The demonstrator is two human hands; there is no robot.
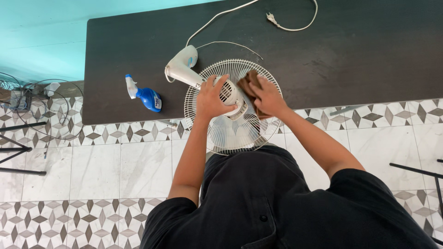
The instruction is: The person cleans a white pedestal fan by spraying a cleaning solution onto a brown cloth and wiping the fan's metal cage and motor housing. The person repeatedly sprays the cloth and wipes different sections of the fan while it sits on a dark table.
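Observation:
A white fan lies on its side on the dark table (360,55), its round wire grille (226,133) hanging over the table's near edge. My left hand (210,97) grips the fan's motor housing (232,95) at the grille's centre. My right hand (267,97) presses a brown cloth (249,83) against the grille just right of the housing. The fan's white base (182,64) points to the upper left.
A blue spray bottle (145,96) with a white trigger lies on the table left of the fan. The fan's white cord and plug (272,19) trail across the table's far side. Wire grilles (41,103) lie on the patterned tile floor at left. Black metal legs (18,152) stand nearby.

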